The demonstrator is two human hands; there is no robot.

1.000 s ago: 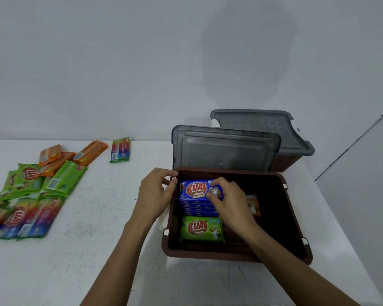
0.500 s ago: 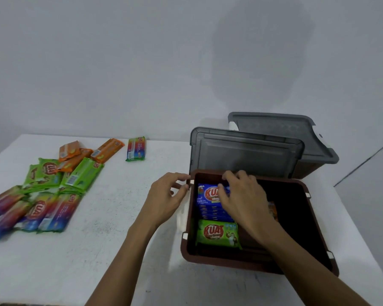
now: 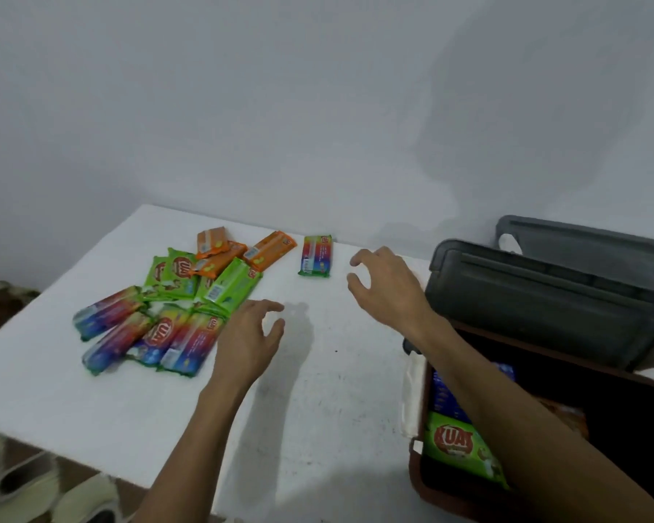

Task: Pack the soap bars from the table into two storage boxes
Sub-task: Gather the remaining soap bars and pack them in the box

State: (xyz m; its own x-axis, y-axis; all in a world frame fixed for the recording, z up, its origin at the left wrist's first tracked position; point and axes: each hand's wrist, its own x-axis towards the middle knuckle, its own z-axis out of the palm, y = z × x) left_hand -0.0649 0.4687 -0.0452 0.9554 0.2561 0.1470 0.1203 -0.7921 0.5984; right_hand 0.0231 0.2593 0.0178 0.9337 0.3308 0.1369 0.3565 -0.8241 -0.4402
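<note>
On the white worktop [image 3: 318, 390], soap bars [image 3: 174, 303] lie in a messy pile at left. The left hand [image 3: 248, 341], then the right hand [image 3: 386, 292], hover spread and empty. A fast grab could push bars off. The brown box [image 3: 416, 485] sits right.

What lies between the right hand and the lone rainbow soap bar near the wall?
Nothing: in the head view only a bare strip of white table separates the right hand from the rainbow soap bar.
</note>
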